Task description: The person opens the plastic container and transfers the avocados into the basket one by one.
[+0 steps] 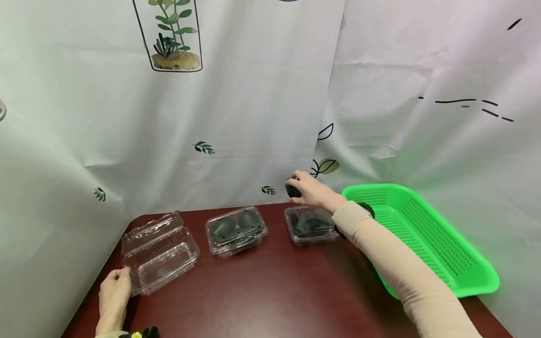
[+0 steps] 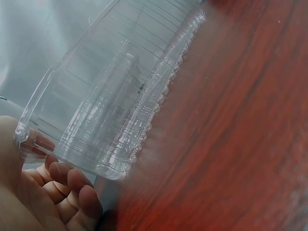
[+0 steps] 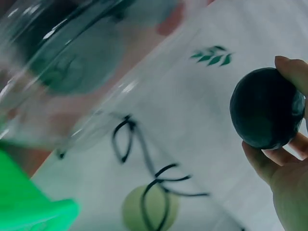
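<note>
Avocado (image 3: 267,108), dark and near-round, sits gripped in the right hand (image 1: 314,191), fingers curled behind and under it, thumb tip over its top edge; held up off the table, above the far rim of the right-hand clamshell (image 1: 312,225), against the white curtain (image 1: 236,117); judged a carrying grip, fruit clear of everything else. Skin reads blackish green, dull, slightly dimpled; no stem end visible in the wrist view.

Left hand (image 1: 114,293) rests at the near left corner of the empty clamshell (image 1: 160,256), fingers curled under its rim, thumb side against the wall; likely steadying the light plastic so it does not slide; lid stands hinged open toward the back.

Outward: middle clamshell (image 1: 235,230) lies closed with two dark green avocados inside; right-hand clamshell shows dark fruit within, count unclear, lid state hard to tell; the three boxes stand in a row, apart from each other, on the dark red table (image 1: 270,300). Green basket (image 1: 422,234) sits at the right edge, just beside the right forearm; its contents not visible from here.
</note>
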{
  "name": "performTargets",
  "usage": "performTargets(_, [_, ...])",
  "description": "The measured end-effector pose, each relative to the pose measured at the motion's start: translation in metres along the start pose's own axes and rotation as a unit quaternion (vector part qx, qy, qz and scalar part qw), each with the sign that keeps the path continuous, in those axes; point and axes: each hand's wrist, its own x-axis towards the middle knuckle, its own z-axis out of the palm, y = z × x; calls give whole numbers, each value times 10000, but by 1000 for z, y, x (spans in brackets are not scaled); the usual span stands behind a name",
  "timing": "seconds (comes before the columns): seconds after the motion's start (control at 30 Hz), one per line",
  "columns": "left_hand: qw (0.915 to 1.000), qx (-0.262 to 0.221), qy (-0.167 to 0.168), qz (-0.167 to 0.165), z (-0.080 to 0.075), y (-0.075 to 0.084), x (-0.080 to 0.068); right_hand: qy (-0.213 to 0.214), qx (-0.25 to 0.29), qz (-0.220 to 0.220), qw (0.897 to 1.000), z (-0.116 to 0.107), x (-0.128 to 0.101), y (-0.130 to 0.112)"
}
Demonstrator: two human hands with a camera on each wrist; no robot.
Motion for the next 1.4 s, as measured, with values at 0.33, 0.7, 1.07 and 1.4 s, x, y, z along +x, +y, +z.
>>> performTargets(0.33, [9999, 31, -109, -49, 0, 6, 1, 304, 180, 702, 9969, -8, -58, 53])
performTargets(0.7, [9999, 102, -36, -16, -3, 7, 2, 860, 300, 1723, 9808, -31, -119, 101])
performTargets(1.07, [10000, 10, -53, -51, -2, 0, -1, 495, 720, 3189, 9438, -23, -183, 140])
performTargets(1.4, [9999, 71, -106, -45, -3, 0, 0, -2, 700, 3604, 9302, -10, -210, 153])
